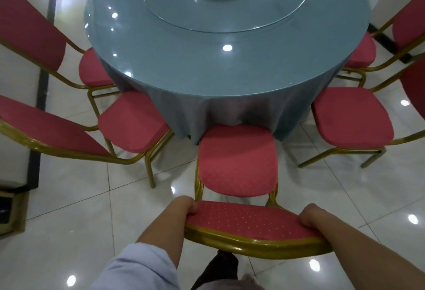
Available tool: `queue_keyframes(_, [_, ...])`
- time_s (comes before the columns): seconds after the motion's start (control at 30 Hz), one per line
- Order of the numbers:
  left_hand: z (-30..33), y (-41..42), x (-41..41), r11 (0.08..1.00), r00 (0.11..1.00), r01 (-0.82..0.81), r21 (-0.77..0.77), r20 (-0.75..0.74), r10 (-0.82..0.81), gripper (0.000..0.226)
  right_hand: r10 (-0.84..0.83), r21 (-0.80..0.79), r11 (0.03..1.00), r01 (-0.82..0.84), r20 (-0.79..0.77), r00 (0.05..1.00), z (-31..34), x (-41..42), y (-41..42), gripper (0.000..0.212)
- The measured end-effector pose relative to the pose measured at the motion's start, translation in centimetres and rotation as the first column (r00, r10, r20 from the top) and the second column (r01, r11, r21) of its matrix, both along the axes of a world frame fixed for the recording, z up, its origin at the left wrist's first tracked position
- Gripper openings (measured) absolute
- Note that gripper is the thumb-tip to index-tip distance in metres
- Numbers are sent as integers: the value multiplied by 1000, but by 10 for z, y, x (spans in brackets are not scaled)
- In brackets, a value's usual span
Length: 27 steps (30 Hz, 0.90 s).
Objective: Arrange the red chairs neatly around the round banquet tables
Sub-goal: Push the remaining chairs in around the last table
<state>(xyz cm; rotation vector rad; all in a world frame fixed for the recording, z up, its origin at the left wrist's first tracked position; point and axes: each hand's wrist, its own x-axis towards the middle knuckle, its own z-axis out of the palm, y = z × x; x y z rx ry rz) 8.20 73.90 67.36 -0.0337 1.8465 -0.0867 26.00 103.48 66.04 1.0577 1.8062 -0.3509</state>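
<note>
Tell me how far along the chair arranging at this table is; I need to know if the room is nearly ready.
Looks done: four red chairs, such as the near-left chair and the near-right chair, already sit at the round table. In hand: the left hand and right hand grip the backrest of the middle chair, its seat front at the tablecloth. Left: squaring it up; other tables are out of view.
</note>
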Motion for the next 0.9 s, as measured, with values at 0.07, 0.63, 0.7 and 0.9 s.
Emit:
queue_keyframes(0.07, [-1, 6, -24, 1000, 1000, 2, 21, -15, -1, 37, 16, 0, 1000, -16, -8, 1000, 5, -26, 7, 20])
queue_keyframes(0.63, [7, -3, -72, 837, 854, -520, 168, 133, 503, 25, -326, -178, 938, 296, -173, 930, 38, -83, 19, 30])
queue_keyframes(0.7, [18, -20, -62, 717, 750, -662, 220, 190, 634, 28, -317, -191, 945, 265, -339, 886, 54, -75, 18, 36])
queue_keyframes(0.9, [52, -70, -26, 609, 855, -490, 624, 208, 474, 69, -303, -547, 835, -59, -547, 780, 141, -41, -26, 39])
